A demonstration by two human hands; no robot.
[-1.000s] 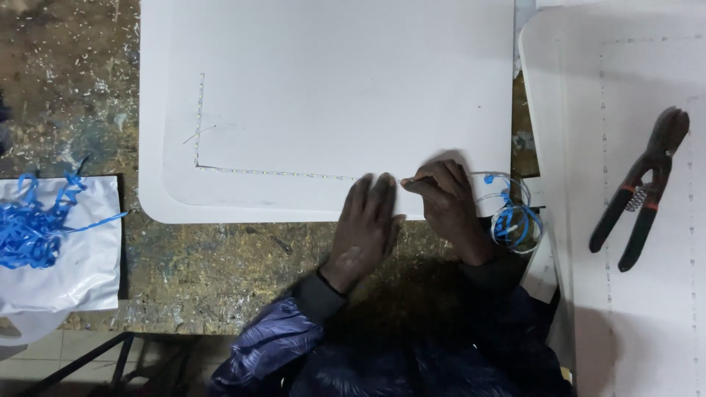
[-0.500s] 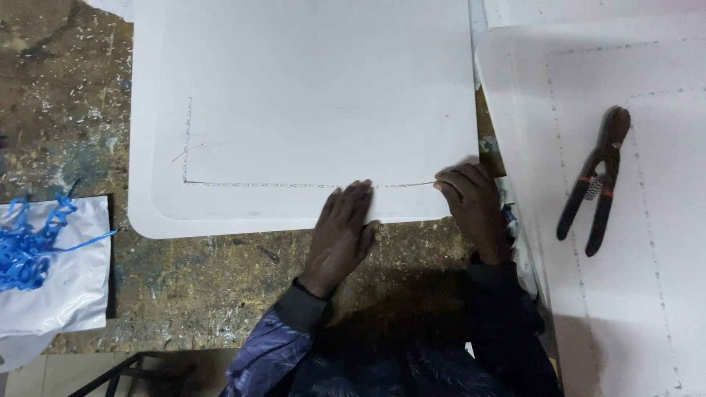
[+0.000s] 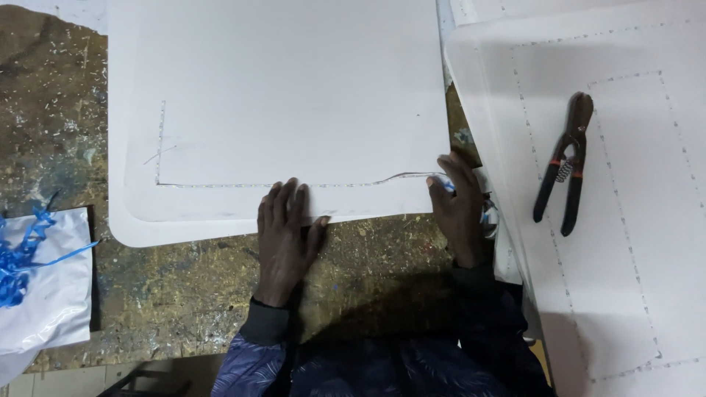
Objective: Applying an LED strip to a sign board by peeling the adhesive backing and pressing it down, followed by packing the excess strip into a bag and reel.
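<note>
Left hand (image 3: pixel 285 229) lies flat, fingers spread, pinning the near edge of the white sheet (image 3: pixel 287 95) to the workbench (image 3: pixel 368 257); it grips nothing. Right hand (image 3: pixel 457 209) pinches something thin and blue at the sheet's near right corner, where the dotted line (image 3: pixel 220 184) ends; what exactly, I cannot tell. Working further along that line needs steady hold-down. Room is tight rightward: a second sheet (image 3: pixel 632 242) carrying pliers (image 3: pixel 565 165) lies just beside.

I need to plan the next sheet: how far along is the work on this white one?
Done: a dotted line runs up the left and along the bottom of the large white sheet. In hand: the left hand presses the sheet's edge; the right hand is at the line's right end, with something blue. Left: no dots show along the top or right side.
</note>
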